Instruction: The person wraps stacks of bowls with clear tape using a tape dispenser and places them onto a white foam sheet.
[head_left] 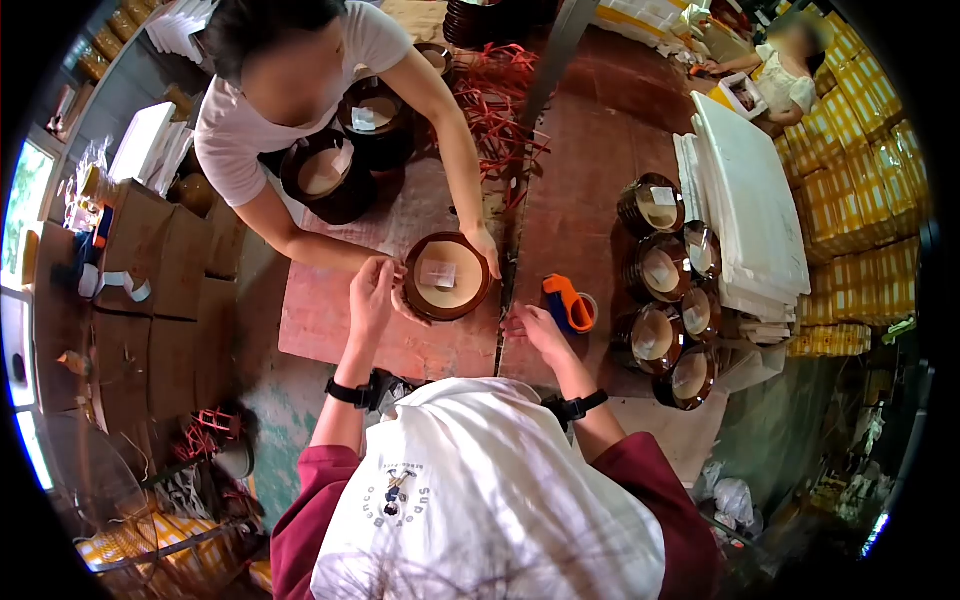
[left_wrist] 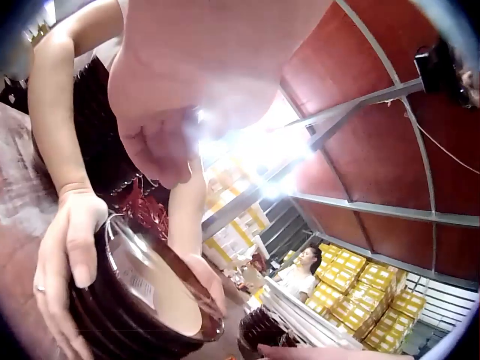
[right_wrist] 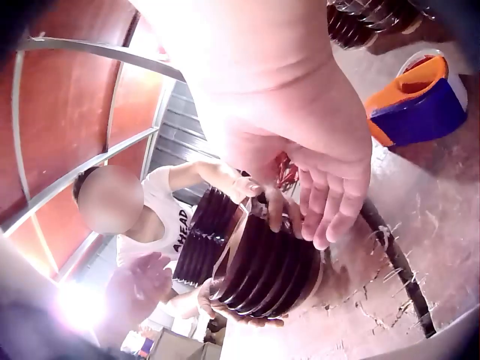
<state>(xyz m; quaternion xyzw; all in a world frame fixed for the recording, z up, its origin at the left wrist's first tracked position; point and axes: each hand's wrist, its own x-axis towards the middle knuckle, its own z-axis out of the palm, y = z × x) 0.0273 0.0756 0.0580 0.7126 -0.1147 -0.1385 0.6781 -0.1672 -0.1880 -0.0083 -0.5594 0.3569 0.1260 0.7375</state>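
Our left hand [head_left: 370, 290] has its fingers curled in beside one brown ribbed pot [head_left: 448, 277], with nothing visible in its grasp. Our right hand [head_left: 540, 330] is open, its fingers loosely extended and holding nothing, between that pot and one orange-and-blue tape dispenser [head_left: 570, 304]. One person [head_left: 300, 110] across from us grips the pot with two hands [head_left: 482, 255], over the tabletop [head_left: 335, 315]; we see one pale label [head_left: 439, 273] in its mouth. To our right we count six more pots [head_left: 652, 338] grouped beside one stack of white sheets [head_left: 745, 200]. At the far left of the tabletop, three pots [head_left: 325, 178] stand near one tangle of red straps [head_left: 495, 110]. One second person [head_left: 787, 85] is at the upper right, near stacked yellow boxes [head_left: 860, 190].
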